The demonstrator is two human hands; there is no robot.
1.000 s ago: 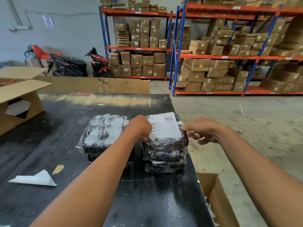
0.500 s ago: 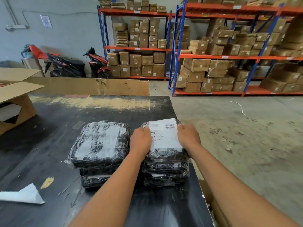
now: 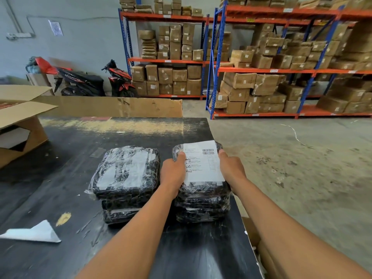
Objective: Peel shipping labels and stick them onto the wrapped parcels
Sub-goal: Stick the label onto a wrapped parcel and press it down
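White shipping label [image 3: 203, 162] lies flat between the thumbs. Left hand [image 3: 173, 171] and right hand [image 3: 231, 169] clasp the top parcel [image 3: 203, 190], fingers curled round its sides.

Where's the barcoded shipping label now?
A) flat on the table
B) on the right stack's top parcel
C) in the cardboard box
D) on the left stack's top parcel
B: the shipping label lies on the right stack's top parcel, gripped by left hand and right hand.
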